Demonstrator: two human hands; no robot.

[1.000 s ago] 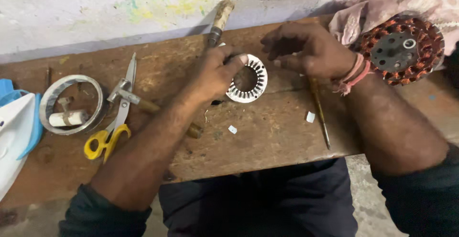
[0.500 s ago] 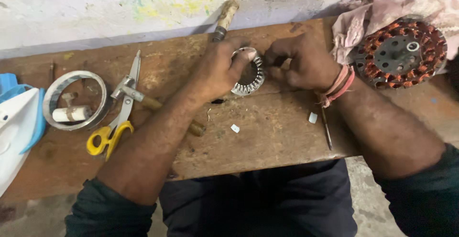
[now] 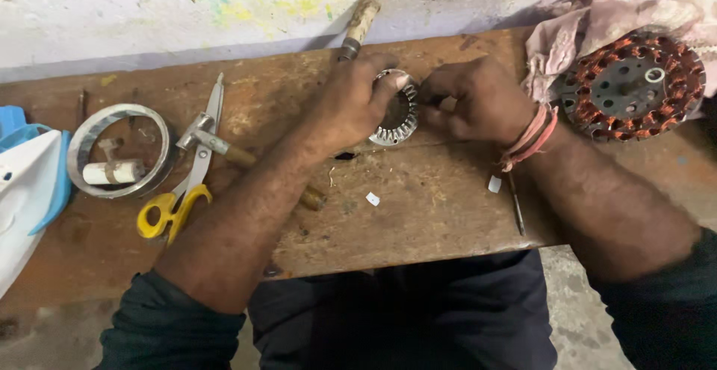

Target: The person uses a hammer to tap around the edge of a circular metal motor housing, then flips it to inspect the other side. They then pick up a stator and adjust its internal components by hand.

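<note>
Left hand and right hand, fingers curled, gripped a tilted slotted metal ring from both sides on the bench.

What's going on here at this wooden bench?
A person sits at a worn wooden bench, both hands on a small slotted metal ring tilted up on its edge. The left hand wraps around its near side while the right hand pinches at its rim. Yellow-handled scissors and a round metal tin lie off to the left, and a copper-wound motor part rests on a cloth at the right.
</note>
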